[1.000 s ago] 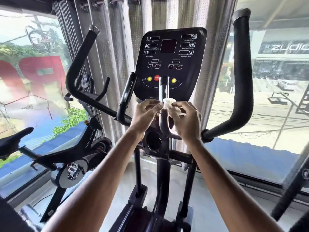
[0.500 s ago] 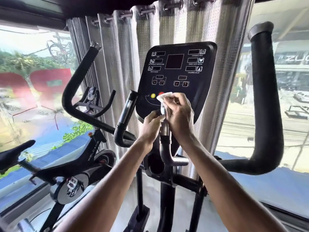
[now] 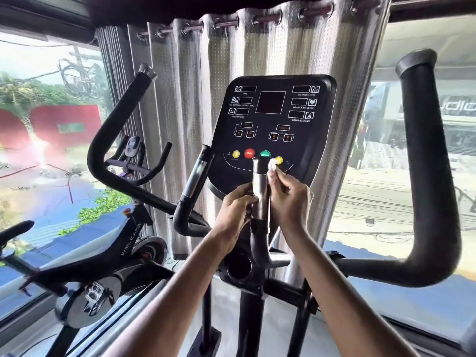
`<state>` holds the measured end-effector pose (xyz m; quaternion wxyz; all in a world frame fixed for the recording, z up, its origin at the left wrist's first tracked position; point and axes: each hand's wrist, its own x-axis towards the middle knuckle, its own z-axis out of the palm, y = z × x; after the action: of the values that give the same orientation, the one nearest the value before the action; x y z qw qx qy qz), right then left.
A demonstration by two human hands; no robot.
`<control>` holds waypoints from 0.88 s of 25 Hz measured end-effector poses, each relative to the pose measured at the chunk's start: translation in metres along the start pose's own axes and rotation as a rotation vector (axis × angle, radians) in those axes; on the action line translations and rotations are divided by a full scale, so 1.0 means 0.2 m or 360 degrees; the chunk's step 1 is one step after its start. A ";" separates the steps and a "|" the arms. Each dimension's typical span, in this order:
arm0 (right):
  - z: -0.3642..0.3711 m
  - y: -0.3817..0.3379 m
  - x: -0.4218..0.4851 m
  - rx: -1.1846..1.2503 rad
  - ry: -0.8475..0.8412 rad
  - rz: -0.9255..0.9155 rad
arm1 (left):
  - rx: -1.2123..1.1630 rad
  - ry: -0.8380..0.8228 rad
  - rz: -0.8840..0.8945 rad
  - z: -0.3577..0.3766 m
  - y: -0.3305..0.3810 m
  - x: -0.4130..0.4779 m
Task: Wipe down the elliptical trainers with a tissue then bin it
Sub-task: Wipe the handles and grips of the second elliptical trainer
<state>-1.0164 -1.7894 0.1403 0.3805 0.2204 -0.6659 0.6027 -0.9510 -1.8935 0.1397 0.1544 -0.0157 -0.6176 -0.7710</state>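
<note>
The elliptical trainer stands right in front of me, its black console (image 3: 273, 119) facing me. Below the console rises a short upright grip with a shiny metal sensor (image 3: 260, 191). My right hand (image 3: 289, 199) pinches a small white tissue (image 3: 272, 166) against the right side of that grip, near its top. My left hand (image 3: 235, 215) touches the grip's left side with curled fingers. A second sensor grip (image 3: 197, 176) stands to the left.
Long black swing handles curve up on the left (image 3: 108, 150) and right (image 3: 430, 176). A black spin bike (image 3: 108, 256) stands to the left by the window. Grey curtains (image 3: 180, 99) hang behind the console. Grey floor shows below.
My right hand with the tissue has moved from the top of the grip to its right side. The view has tilted up slightly and drawn closer.
</note>
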 end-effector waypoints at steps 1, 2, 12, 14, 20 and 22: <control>0.02 0.01 0.05 0.0141 -0.0072 0.0233 | -0.0011 -0.0017 0.0015 0.00 0.00 0.00; 0.05 0.01 0.09 0.0240 -0.0131 0.0446 | -0.0026 -0.0035 0.0030 0.00 0.00 -0.01; -0.01 -0.09 0.04 -0.0675 -0.0243 -0.0901 | -0.0073 0.0017 0.0019 -0.03 -0.07 0.03; 0.05 -0.13 0.10 -0.1051 -0.0398 -0.1086 | -0.0067 0.0011 0.0025 -0.03 -0.09 0.05; -0.05 -0.14 0.06 -0.0799 -0.0289 -0.0863 | -0.0132 0.0007 -0.0022 -0.02 -0.07 0.00; -0.11 -0.10 -0.04 -0.0544 -0.0170 -0.0643 | -0.0166 -0.0021 -0.0025 -0.02 -0.08 -0.01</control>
<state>-0.9916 -1.7721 0.1464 0.4890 0.3131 -0.7196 0.3809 -0.9519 -1.8944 0.1232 0.1434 -0.0239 -0.5777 -0.8032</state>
